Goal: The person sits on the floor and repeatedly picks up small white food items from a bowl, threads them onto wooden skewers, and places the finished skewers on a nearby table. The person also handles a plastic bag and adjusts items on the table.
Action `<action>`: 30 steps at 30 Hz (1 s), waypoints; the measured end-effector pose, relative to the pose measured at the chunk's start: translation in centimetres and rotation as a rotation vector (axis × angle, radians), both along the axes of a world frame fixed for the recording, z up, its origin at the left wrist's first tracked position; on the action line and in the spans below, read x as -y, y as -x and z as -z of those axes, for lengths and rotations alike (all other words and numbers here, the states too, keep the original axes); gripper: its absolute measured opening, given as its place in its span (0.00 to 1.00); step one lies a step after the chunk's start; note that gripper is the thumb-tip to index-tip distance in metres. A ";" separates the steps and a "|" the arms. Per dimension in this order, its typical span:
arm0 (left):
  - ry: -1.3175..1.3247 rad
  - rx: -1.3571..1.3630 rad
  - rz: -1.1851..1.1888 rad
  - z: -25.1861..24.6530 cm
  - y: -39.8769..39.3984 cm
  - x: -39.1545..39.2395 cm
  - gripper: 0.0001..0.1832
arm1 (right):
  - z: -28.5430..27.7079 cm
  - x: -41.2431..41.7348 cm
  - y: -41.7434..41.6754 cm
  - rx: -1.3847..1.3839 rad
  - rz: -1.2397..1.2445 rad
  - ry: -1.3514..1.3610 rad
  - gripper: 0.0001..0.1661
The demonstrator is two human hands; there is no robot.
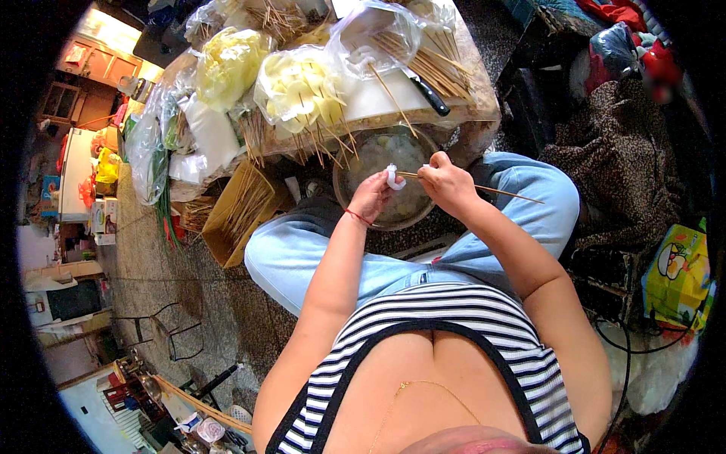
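Over a round basin (pixel 342 196) of cloudy water with pale pieces in it, my left hand (pixel 370 197) pinches a curled, translucent white food piece (pixel 393 177). My right hand (pixel 449 181) grips a thin bamboo skewer (pixel 510 194). One end of that skewer reaches the white piece; whether it has pierced it I cannot tell. The other end points right over my knee. A small bit of white shows at my right fingertips. Beyond the basin, a clear bag (pixel 300 88) holds pale yellow slices on skewers at the table's front edge.
On the table (pixel 482 85) lie a black-handled knife (pixel 431 97), loose skewers (pixel 439 71), a white cutting board (pixel 371 93) and another bag of yellow slices (pixel 229 65). A cardboard box (pixel 235 215) of skewers stands on the floor at left. Green stalks (pixel 164 198) hang off the table.
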State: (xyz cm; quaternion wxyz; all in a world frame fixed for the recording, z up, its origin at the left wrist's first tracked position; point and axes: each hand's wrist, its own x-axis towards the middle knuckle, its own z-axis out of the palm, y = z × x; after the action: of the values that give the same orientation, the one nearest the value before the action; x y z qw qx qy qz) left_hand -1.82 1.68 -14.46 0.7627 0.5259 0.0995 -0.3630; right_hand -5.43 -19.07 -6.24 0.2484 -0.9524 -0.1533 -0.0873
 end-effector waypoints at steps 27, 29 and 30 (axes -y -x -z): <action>0.172 0.023 -0.199 -3.3 0.9 2.9 0.15 | -0.5 -1.6 -0.5 -0.054 0.063 -0.012 0.11; 0.196 0.042 -0.201 -3.0 1.1 3.1 0.15 | -0.2 -1.7 -0.5 -0.038 0.074 -0.021 0.13; 0.190 0.054 -0.201 -2.4 0.9 3.1 0.15 | -0.2 -2.0 -0.6 -0.059 0.104 -0.021 0.07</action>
State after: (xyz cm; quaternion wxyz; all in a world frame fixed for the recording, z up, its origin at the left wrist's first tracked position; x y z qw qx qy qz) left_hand -2.71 -1.44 -12.08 0.8440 0.4482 0.0963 -0.2783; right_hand -4.83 -17.11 -6.00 0.2580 -0.9586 -0.0952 -0.0738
